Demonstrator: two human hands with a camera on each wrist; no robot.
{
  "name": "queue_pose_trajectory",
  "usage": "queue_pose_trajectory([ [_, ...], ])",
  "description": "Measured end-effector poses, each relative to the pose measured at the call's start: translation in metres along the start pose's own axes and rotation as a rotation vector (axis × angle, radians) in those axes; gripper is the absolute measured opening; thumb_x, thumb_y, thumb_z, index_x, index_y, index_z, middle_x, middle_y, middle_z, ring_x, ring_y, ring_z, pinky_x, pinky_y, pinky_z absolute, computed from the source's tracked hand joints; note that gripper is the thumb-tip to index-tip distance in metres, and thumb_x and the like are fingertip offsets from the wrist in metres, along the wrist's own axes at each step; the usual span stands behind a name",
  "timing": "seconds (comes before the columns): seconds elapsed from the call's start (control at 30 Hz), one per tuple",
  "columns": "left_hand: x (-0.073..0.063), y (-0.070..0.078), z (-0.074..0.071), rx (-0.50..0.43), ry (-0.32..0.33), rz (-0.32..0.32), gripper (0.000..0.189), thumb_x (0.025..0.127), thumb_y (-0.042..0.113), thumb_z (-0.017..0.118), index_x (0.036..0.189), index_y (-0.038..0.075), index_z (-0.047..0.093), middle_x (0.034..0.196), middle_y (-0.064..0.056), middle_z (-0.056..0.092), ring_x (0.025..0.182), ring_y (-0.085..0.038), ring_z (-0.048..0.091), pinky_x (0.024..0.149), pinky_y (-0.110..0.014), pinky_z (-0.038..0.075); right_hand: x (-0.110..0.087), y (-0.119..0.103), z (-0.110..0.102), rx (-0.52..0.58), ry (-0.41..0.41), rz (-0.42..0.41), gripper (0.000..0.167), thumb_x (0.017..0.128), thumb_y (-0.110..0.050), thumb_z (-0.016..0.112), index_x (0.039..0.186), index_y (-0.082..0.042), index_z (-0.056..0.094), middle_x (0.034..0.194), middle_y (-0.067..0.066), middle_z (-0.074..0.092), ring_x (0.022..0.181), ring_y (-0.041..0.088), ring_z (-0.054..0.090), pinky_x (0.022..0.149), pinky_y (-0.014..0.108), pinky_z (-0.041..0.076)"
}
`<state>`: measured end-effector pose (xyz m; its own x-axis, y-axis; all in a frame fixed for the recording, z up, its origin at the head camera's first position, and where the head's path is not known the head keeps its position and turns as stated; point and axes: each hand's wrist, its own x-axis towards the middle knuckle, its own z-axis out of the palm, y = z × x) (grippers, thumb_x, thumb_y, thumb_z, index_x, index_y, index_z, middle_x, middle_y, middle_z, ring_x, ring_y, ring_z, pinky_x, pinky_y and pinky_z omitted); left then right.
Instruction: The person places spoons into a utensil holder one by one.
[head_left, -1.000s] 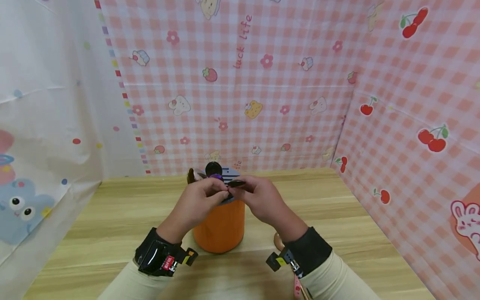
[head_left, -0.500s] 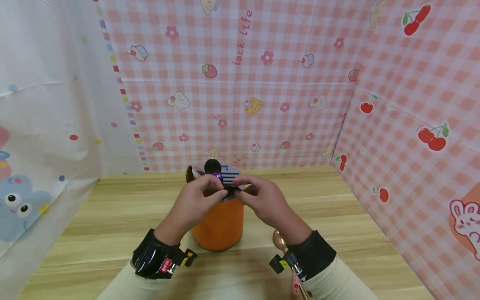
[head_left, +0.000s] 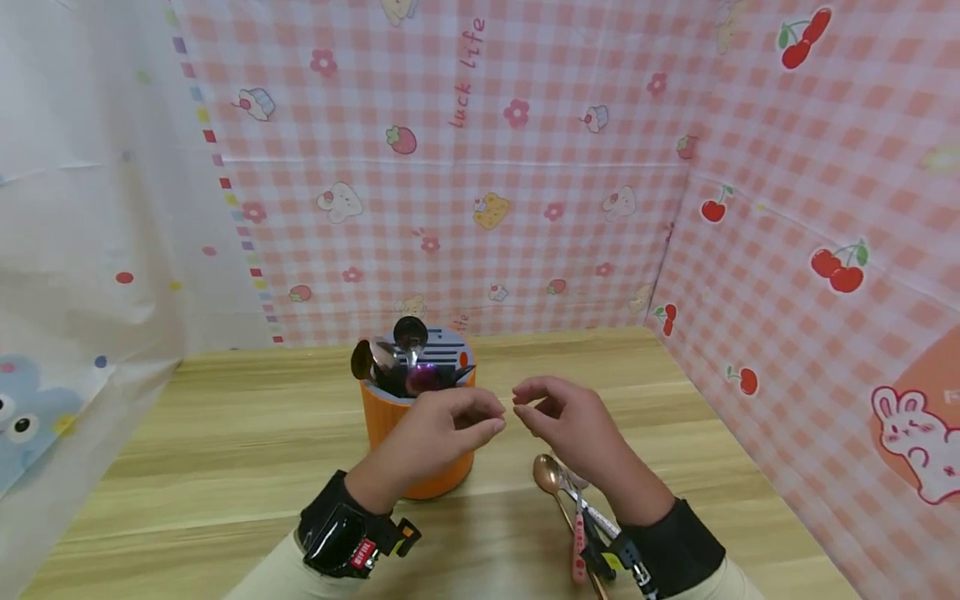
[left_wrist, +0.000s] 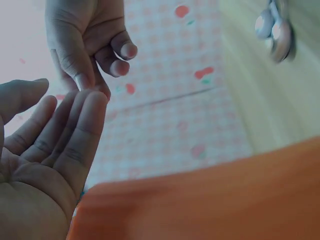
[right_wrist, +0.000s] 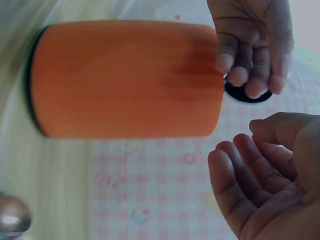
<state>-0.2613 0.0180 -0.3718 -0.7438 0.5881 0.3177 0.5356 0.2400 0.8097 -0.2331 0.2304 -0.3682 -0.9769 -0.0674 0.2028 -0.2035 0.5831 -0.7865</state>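
My left hand (head_left: 446, 425) hovers in front of the right side of an orange holder (head_left: 378, 421), its fingers loosely bent and holding nothing. Facing it, my right hand (head_left: 566, 421) is also free of any object, above the table right of the holder. A narrow gap separates the fingertips in the head view. Out of the holder's top stick a black round-headed utensil (head_left: 410, 332), a dark brown spoon (head_left: 362, 360), a silver spoon (head_left: 382, 354), a purple shiny piece (head_left: 422, 377) and a dark pointed tip (head_left: 466, 372). Their lower parts are hidden inside.
Beside my right wrist lie a copper spoon (head_left: 547, 472), a utensil with a pink handle (head_left: 578, 542) and a silver-handled utensil (head_left: 600, 517) on the wooden table (head_left: 262, 433). Checked cloth (head_left: 480, 167) hangs behind and on the right; a pale curtain is at left.
Both hands have let go of a small dark utensil at the holder's top and moved right and down, apart from each other. The holder's contents and the spoons on the table show more fully.
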Motion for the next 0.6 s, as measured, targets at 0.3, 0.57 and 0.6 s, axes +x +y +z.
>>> queue_pose_trajectory([
  [0.3,0.012,-0.029,0.051,0.024,-0.081,-0.075,0.006,0.098,0.019,0.068,0.099,0.015,0.072,0.089,0.009,0.07,0.084,-0.006,0.063,0.077,-0.026,0.053,-0.023,0.043,-0.001,-0.093,0.014,0.146,0.012,0.095,-0.02,0.073,0.107,-0.017,0.073,0.094,-0.004,0.07,0.08,0.01,0.064,0.066,0.031,0.053],
  [0.57,0.016,-0.053,0.096,-0.004,-0.161,-0.098,0.005,0.094,0.017,0.073,0.09,0.015,0.072,0.081,0.01,0.068,0.073,-0.001,0.057,0.066,-0.02,0.048,-0.041,0.077,0.003,-0.24,-0.033,0.241,0.007,0.094,-0.025,0.074,0.097,-0.018,0.073,0.088,-0.007,0.069,0.074,0.01,0.059,0.059,0.03,0.048],
  [0.6,0.016,-0.055,0.1,-0.014,-0.166,-0.101,0.005,0.094,0.016,0.073,0.09,0.013,0.073,0.081,0.01,0.068,0.073,-0.001,0.057,0.066,-0.02,0.048,-0.043,0.081,0.004,-0.249,-0.038,0.24,0.007,0.093,-0.024,0.074,0.095,-0.018,0.073,0.088,-0.006,0.068,0.073,0.01,0.059,0.059,0.03,0.048],
])
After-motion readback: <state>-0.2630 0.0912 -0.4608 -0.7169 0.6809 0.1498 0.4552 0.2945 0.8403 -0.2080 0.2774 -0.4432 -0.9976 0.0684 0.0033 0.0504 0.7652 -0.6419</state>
